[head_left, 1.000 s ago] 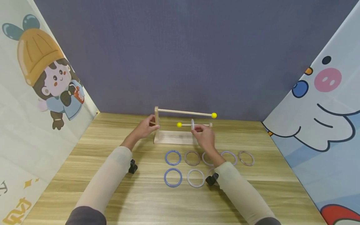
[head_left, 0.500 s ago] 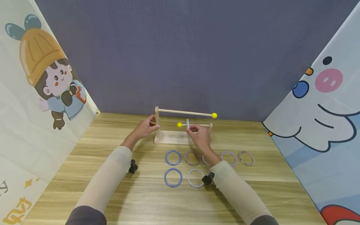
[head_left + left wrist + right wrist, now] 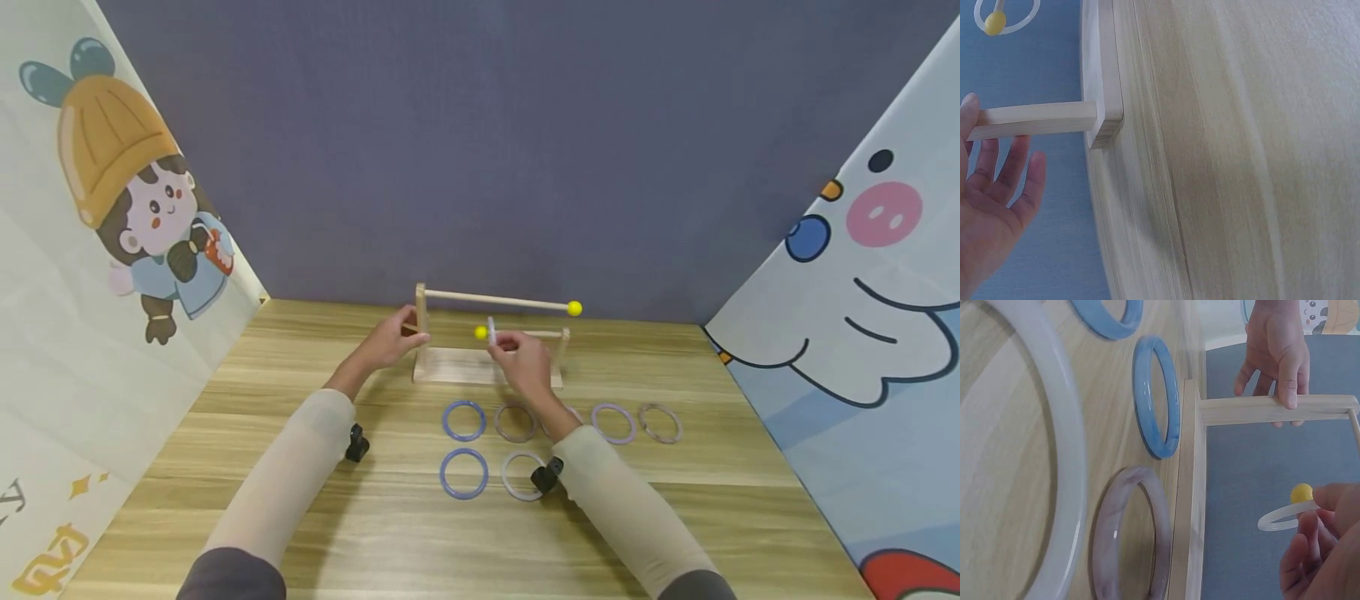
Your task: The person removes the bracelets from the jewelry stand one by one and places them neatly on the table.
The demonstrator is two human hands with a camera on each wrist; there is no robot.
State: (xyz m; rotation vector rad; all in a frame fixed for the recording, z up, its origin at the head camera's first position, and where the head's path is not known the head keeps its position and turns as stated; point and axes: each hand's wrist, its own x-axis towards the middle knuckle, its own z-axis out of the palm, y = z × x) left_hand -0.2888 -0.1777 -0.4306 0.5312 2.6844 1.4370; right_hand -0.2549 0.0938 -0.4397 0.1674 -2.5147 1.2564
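Note:
A wooden bangle stand has a flat base [image 3: 453,367], two upright posts and two rods tipped with yellow balls. My left hand [image 3: 386,340] pinches the left post [image 3: 1041,119] between thumb and fingers. With thumb and fingertips, my right hand [image 3: 525,365] holds a whitish bangle [image 3: 491,330] upright. This bangle hangs around the lower rod [image 3: 542,334], close to its yellow ball [image 3: 481,332]. The right wrist view shows the pinched white bangle [image 3: 1266,523] beside that ball. On the upper rod [image 3: 495,298] there are no bangles.
Several bangles lie flat in two rows in front of the stand, among them a blue one [image 3: 464,473], a white one [image 3: 513,485], a lilac one [image 3: 613,423] and a brownish one [image 3: 660,423]. My right forearm covers part of the rows. A dark wall [image 3: 480,150] rises behind.
My right hand has slid the whitish bangle leftward along the lower rod, up to near the yellow ball. The left hand has kept its hold on the post.

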